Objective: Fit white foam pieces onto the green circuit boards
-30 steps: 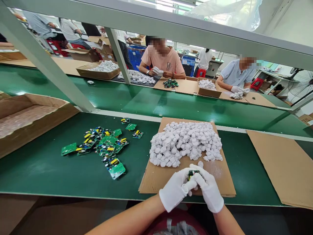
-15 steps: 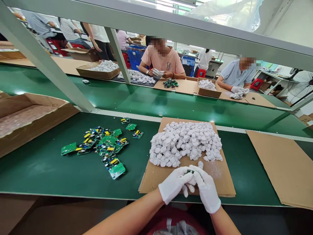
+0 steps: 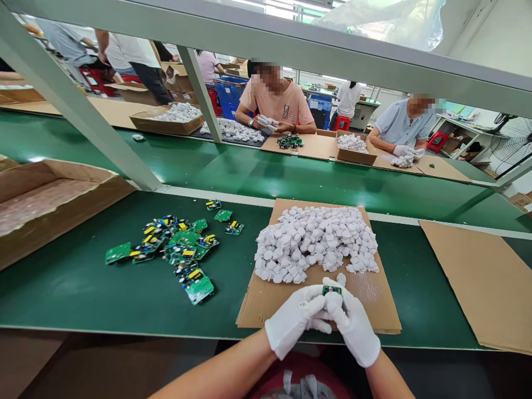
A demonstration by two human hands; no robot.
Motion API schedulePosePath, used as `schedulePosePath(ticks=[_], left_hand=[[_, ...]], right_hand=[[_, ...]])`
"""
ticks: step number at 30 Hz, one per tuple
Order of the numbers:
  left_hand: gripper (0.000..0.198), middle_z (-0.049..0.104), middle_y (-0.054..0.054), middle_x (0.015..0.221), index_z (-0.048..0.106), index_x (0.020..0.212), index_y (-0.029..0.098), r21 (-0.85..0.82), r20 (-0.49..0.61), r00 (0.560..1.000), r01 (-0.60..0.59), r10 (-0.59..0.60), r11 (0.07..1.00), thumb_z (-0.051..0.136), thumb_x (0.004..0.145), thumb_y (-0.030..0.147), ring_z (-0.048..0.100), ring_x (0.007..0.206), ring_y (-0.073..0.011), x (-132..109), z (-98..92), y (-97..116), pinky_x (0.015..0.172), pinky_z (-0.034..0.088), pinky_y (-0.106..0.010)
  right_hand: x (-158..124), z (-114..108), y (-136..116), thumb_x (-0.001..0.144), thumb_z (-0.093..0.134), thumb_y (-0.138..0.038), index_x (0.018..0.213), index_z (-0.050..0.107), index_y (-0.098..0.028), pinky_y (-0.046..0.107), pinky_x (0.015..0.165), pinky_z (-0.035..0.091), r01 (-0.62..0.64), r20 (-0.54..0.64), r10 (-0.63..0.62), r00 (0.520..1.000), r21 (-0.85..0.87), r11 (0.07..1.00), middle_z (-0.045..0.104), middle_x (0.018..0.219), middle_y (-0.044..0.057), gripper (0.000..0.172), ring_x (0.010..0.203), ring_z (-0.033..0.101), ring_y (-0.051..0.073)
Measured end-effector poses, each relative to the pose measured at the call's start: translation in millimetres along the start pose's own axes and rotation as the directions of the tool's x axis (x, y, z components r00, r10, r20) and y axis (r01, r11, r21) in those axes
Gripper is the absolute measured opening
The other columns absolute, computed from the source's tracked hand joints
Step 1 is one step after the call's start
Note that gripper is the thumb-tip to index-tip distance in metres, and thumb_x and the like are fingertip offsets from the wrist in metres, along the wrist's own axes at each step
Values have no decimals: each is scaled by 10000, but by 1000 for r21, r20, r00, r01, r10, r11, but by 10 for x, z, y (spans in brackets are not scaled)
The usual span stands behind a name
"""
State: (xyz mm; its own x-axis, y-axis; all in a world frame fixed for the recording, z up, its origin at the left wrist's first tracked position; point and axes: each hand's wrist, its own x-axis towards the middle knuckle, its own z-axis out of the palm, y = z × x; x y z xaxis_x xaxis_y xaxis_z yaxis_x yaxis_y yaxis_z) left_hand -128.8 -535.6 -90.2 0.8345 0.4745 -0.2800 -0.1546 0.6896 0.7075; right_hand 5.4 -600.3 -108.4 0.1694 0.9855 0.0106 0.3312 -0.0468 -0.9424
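Observation:
In white gloves, my hands meet over the near part of a cardboard sheet [image 3: 260, 310]. My right hand [image 3: 355, 324] is closed around a small green circuit board [image 3: 332, 290], whose upper edge shows above the thumb. Close on its left is my left hand [image 3: 293, 318], pinching a small white round piece [image 3: 305, 304] between thumb and finger. The lower fingers of both hands overlap, so their contact is partly hidden. Just beyond the fingertips sits a single white piece [image 3: 341, 279], with a large heap of white round pieces [image 3: 313, 241] behind it.
Left of the sheet lies a pile of green circuit boards [image 3: 183, 244] with yellow and blue parts. A cardboard box [image 3: 62, 213] stands at far left, another cardboard sheet [image 3: 477, 282] at right. A slanted metal post [image 3: 91, 100] rises at left. Co-workers sit across the green bench [image 3: 233, 172].
My left hand has drawn slightly left and down, and a white round piece now shows in its pinch. More of the circuit board is exposed in my right hand. A background person moved left.

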Motion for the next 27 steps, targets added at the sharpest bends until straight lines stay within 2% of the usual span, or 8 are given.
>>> schedulePosePath(ticks=[3, 5, 10, 14, 18, 24, 27], left_hand=[[368, 635, -58, 732, 608, 882, 120, 28, 26, 999, -29, 28, 999, 637, 722, 450, 596, 663, -116, -17, 43, 36, 638, 500, -225], [366, 629, -50, 700, 607, 846, 117, 59, 4, 1000, -12, 12, 998, 650, 707, 453, 588, 641, -110, -4, 41, 38, 634, 500, -229], [433, 649, -85, 801, 610, 910, 116, 42, -111, 992, 57, -52, 997, 693, 652, 454, 631, 692, -156, 41, -17, -18, 532, 484, -203], [464, 660, -94, 823, 605, 924, 122, 45, -89, 995, 41, -37, 998, 679, 652, 492, 643, 718, -169, 62, -8, -42, 540, 486, -208], [392, 654, -78, 765, 605, 844, 113, 107, -165, 986, 50, -32, 993, 694, 656, 445, 635, 644, -150, 95, 11, -45, 488, 454, -187], [381, 628, -57, 818, 602, 922, 137, -176, -82, 992, 80, -96, 981, 680, 684, 425, 643, 709, -158, 96, -44, -57, 581, 486, -227], [348, 628, -71, 819, 608, 902, 126, -157, -111, 990, 73, -91, 985, 692, 687, 386, 635, 691, -150, 93, -55, -68, 571, 475, -220]], right_hand=[[-11, 21, 27, 819, 534, -399, 1173, 566, -203, 328, 864, 480, 4, -75, -18, 997, -180, 984, 671, 1067, 80, 406, 973, 620, 224], [-11, 13, 38, 823, 525, -400, 1188, 557, -205, 341, 868, 474, 17, -73, -34, 997, -213, 977, 674, 1057, 81, 415, 968, 620, 228], [-3, -52, 20, 888, 346, -511, 1251, 511, -209, 357, 994, 389, 90, 109, -92, 990, 19, 996, 607, 1197, 73, 499, 1125, 538, 218], [-5, -32, -39, 895, 386, -467, 1224, 537, -243, 345, 978, 408, 21, 47, -23, 999, 42, 999, 626, 1171, 52, 426, 1093, 563, 209], [8, 14, -50, 901, 390, -438, 1104, 621, -243, 330, 981, 401, 28, 34, -29, 999, 36, 999, 650, 1127, 39, 364, 1060, 581, 206], [28, -9, 97, 900, 359, -468, 1164, 578, -202, 364, 979, 410, -76, -6, 77, 997, 55, 996, 641, 1140, 68, 434, 1085, 564, 210], [23, -17, 121, 902, 337, -472, 1185, 565, -198, 374, 993, 396, -18, 19, 18, 1000, 41, 999, 620, 1176, 77, 455, 1118, 544, 213]])
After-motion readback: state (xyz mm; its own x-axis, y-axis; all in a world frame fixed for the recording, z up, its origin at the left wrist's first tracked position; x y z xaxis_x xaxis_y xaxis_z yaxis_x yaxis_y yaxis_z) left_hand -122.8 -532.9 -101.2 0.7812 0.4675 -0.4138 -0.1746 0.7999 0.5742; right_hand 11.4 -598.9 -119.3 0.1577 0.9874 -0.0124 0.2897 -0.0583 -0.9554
